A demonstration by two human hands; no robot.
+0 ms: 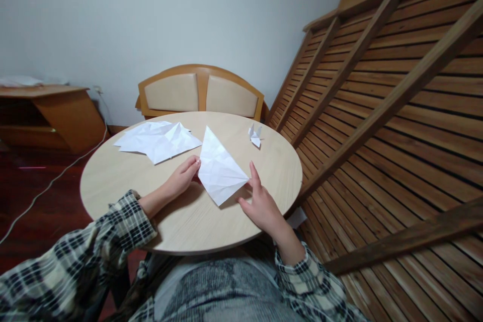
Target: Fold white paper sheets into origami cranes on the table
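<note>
A creased white sheet of paper (222, 168) is held tilted just above the round table, one corner pointing away from me. My left hand (184, 173) pinches its left corner between thumb and fingers. At the opposite corner is my right hand (260, 204), index finger raised and thumb spread apart; the paper's tip meets it near the fingers, some of which are partly hidden. Several creased white sheets (160, 141) lie overlapping at the table's far left. A small folded white paper figure (255, 136) with upright points stands at the far right.
The round pale wood table (181, 229) fills the middle of the view. Behind it stands a bench with cream back panels (171, 91). A slatted wooden frame (377, 126) leans close along the right. A low cabinet (71, 115) and a white cable (56, 179) are at left.
</note>
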